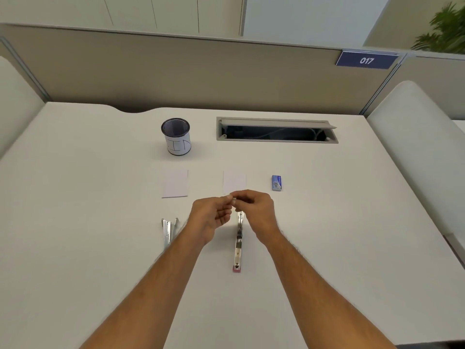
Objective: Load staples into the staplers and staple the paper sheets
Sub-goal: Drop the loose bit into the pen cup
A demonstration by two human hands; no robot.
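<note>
A metal stapler [238, 244] lies opened flat on the white desk, pink end towards me. Just above its far end, my left hand [212, 215] and my right hand [256, 210] meet, fingertips pinched together on a small strip of staples [233, 197]. A second metal stapler [169, 230] lies to the left, partly behind my left forearm. Two small stacks of paper sheets [175, 183] [234, 182] lie beyond the hands. A blue staple box [276, 182] sits to the right of the papers.
A dark mesh pen cup [176, 136] wrapped in white paper stands at the back. An open cable tray [275, 131] is set into the desk behind the papers. A beige partition with a "017" sign [366, 60] closes the far side.
</note>
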